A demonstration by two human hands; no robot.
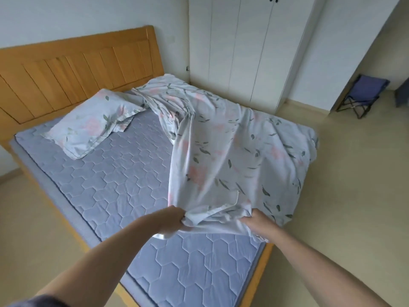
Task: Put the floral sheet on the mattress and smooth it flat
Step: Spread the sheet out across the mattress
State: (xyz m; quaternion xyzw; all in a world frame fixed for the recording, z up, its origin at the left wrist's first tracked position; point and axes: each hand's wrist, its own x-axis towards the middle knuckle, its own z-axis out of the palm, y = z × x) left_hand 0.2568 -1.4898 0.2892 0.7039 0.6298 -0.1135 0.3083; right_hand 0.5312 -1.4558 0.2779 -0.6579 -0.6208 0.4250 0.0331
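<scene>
Head view: left hand (171, 219) and right hand (257, 220) clutch the white floral cotton sheet (232, 151), bunched beyond them; left of them, most of the grey quilted mattress (106, 180) lies bare, unsmoothed.

Soft, even daylight fills a pale bedroom, moderately bright; its source is out of view. Shadows are faint: a thin one beneath the near edge of the pillow (88, 127), and gentle grey ones in the folds of the sheet (232, 151). Wide-angle distortion bows the headboard (66, 69) on the left and tilts the wardrobe (243, 52) at the far right. The whole picture is slightly soft, and the dark sleeve (33, 301) in the near left corner is blurred and stretched.
</scene>
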